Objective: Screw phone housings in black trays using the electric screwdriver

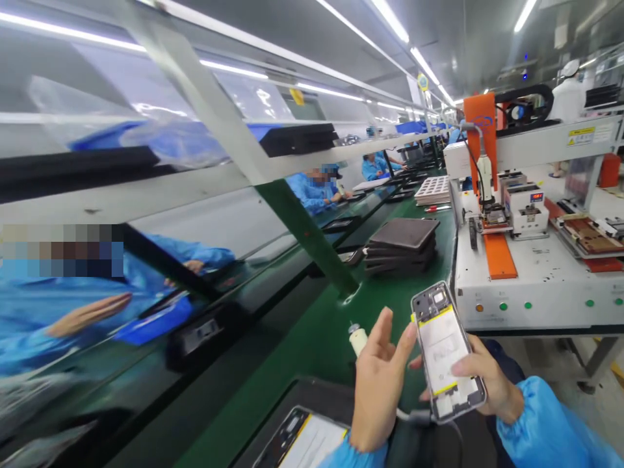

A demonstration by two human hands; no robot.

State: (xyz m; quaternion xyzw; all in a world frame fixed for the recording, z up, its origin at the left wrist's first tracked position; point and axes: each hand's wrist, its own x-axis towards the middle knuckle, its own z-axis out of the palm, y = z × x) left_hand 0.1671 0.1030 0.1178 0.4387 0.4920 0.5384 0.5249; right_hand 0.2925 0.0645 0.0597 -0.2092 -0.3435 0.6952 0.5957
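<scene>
My right hand [490, 383] grips an opened phone body [446, 351] with a white battery area and yellow edge strips, held tilted above the green bench. My left hand [377, 387] is beside it, fingers apart, the index fingertip touching the phone's left edge. A small white cylindrical tool tip [357, 338] pokes up behind my left hand; whether the hand holds it is unclear. A second opened phone [305, 442] lies in a dark tray [292, 396] below my left wrist. Both sleeves are blue.
A stack of dark trays [402, 247] stands on the green bench [312, 338]. A white screw-driving machine [526, 260] with orange parts is at right. Several co-workers in blue [316, 188] sit along the conveyor [205, 325] at left. White trays [433, 190] lie farther back.
</scene>
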